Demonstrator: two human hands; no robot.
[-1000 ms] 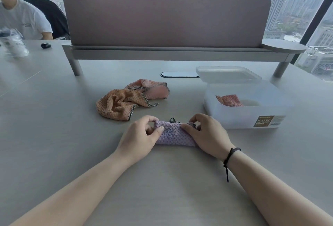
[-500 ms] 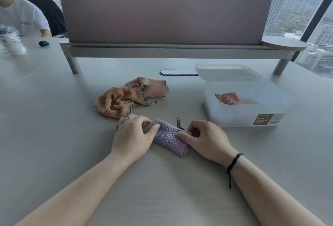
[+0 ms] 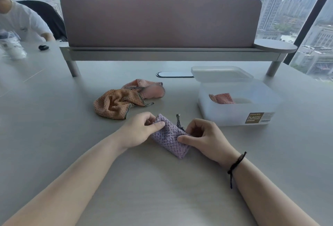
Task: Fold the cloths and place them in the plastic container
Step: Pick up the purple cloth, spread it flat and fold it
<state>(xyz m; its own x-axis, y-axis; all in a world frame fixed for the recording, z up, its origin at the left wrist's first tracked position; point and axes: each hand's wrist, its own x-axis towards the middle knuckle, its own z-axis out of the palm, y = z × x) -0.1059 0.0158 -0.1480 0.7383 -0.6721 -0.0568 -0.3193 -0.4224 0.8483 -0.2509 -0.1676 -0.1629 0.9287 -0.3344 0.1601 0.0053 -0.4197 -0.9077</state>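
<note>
On the table [image 3: 54, 135], both hands' grips pinch the folded purple cloth [image 3: 169, 141].

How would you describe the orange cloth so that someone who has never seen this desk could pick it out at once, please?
Start at the long desk divider across the back of the table. In front of it, left of the plastic container, two crumpled cloths lie touching. The orange cloth is the nearer, left one: unlike the pink cloth behind it, it is orange, and unlike the purple cloth, no hand holds it.
</note>
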